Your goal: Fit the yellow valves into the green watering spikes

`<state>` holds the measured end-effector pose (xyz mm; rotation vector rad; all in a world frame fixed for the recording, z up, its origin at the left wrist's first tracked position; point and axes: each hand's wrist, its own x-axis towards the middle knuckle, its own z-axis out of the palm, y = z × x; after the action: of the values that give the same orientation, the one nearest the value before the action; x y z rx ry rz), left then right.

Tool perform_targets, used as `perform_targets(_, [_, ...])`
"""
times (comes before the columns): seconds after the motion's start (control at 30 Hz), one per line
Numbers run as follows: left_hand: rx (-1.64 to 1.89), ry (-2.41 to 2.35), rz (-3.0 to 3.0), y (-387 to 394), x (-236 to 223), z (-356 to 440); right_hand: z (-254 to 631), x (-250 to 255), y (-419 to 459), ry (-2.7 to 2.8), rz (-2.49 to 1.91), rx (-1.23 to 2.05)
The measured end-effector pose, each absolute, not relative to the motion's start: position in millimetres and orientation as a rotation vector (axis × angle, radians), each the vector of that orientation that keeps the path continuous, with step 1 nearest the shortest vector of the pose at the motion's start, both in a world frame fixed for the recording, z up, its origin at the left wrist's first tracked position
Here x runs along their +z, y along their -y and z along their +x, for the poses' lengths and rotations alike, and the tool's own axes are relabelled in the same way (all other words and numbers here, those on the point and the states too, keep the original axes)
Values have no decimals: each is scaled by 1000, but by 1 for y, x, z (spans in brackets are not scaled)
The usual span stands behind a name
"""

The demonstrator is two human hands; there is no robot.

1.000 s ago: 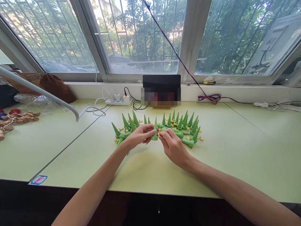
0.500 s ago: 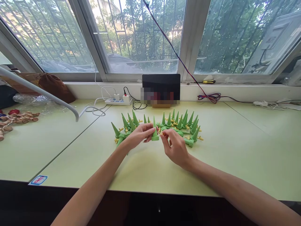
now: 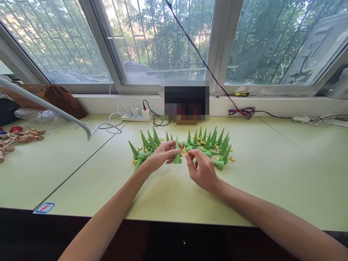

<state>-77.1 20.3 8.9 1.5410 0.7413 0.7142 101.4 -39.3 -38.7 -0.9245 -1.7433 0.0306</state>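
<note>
Between the thumb and fingers of my left hand (image 3: 163, 156) is a green watering spike (image 3: 177, 155), its point up and its ridged collar down. My right hand (image 3: 201, 167) pinches a small yellow valve (image 3: 185, 154) just right of that spike. Whether the valve touches the spike I cannot tell. Behind my hands, several green spikes (image 3: 208, 141) with yellow valves stand on their collars at the right, and others (image 3: 154, 137) stand at the left. A few more green spikes (image 3: 219, 164) lie on their sides by my right hand.
The pale green table (image 3: 174, 203) has its front edge below my forearms. A screen (image 3: 187, 99), partly blurred, stands at the back beside a white power strip (image 3: 137, 117). Wooden pieces (image 3: 27, 137) and a grey curved bar (image 3: 54, 108) are at the left; bundled cable (image 3: 243, 113) lies behind.
The spike in my left hand has shifted slightly left and changed its tilt. My right hand has drawn back a little from it, and the yellow valve in its fingers shows more clearly.
</note>
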Motion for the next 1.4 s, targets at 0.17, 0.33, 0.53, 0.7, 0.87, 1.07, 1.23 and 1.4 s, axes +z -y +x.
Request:
perform_targets(0.17, [739, -759, 1471, -21, 8, -76, 101, -40, 39, 1744, -912, 50])
perform_targets(0.33, [751, -683, 1369, -25, 4, -77, 100, -42, 38, 1742, -922, 71])
perform_targets(0.53, [718, -655, 1320, -27, -1, -78, 101, -45, 37, 1740, -939, 90])
perform_targets(0.7, [706, -631, 1339, -27, -1, -79, 101, -44, 37, 1746, -919, 103])
perform_targets(0.87, [700, -589, 1354, -27, -1, -80, 101, -43, 36, 1747, -903, 108])
perform_targets(1.07, [696, -571, 1356, -28, -1, -80, 100, -43, 37, 1744, -895, 113])
perform_targets(1.23, [712, -569, 1396, -28, -2, -79, 100, -44, 36, 1743, -864, 123])
perform_targets(1.4, [721, -600, 1489, -28, -3, -79, 101, -44, 36, 1759, -879, 133])
